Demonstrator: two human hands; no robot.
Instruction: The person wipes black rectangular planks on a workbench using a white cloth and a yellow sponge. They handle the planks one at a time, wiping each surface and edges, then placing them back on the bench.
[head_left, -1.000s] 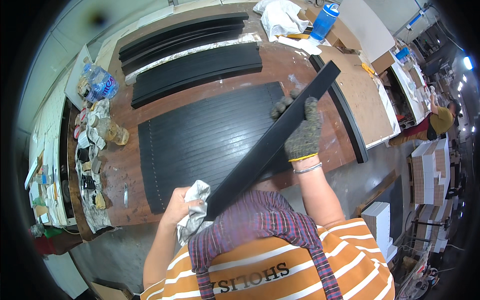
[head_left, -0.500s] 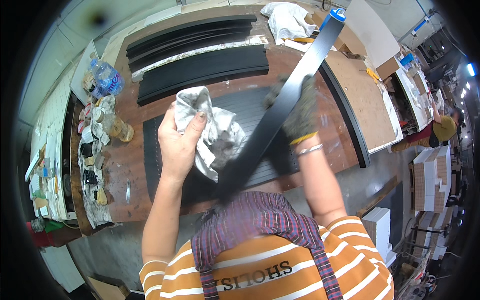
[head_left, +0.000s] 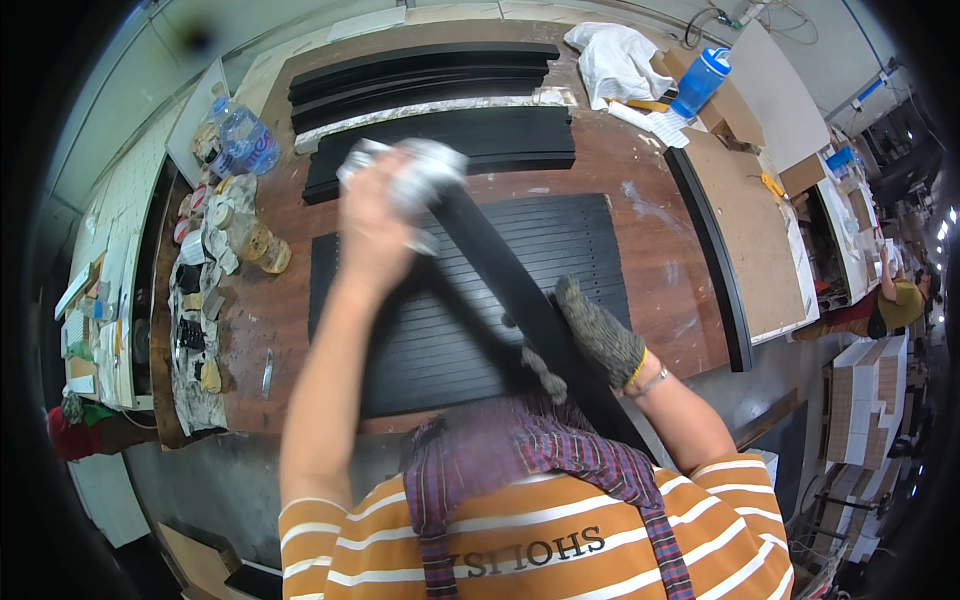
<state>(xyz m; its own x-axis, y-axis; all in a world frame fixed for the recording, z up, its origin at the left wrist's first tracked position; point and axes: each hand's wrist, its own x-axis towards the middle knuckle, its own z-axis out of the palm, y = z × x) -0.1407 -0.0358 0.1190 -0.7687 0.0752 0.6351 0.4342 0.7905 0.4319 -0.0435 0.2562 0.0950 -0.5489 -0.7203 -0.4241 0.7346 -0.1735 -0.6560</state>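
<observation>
A long black board (head_left: 505, 265) slants across in front of me, its far end up and to the left, its near end by my apron. My right hand (head_left: 600, 335), in a grey knitted glove, grips it near the lower part, fingers wrapped beneath. At the far end my left hand (head_left: 370, 225), bare and smeared by motion, holds a white cloth (head_left: 430, 172) against the board. Behind the board a wide black grooved panel (head_left: 580, 230) lies flat on the brown table (head_left: 660, 270).
Stacked black boards (head_left: 450, 137) lie at the back. To the left stand a large plastic bottle (head_left: 245, 140) and a bottle of brownish liquid (head_left: 255, 240). A blue water bottle (head_left: 702, 82) stands back right. One long black strip (head_left: 712, 260) runs along the right side.
The board has swung from pointing up-right to pointing up-left. My left hand has moved up with the cloth onto its far end. My right hand has come lower and nearer.
</observation>
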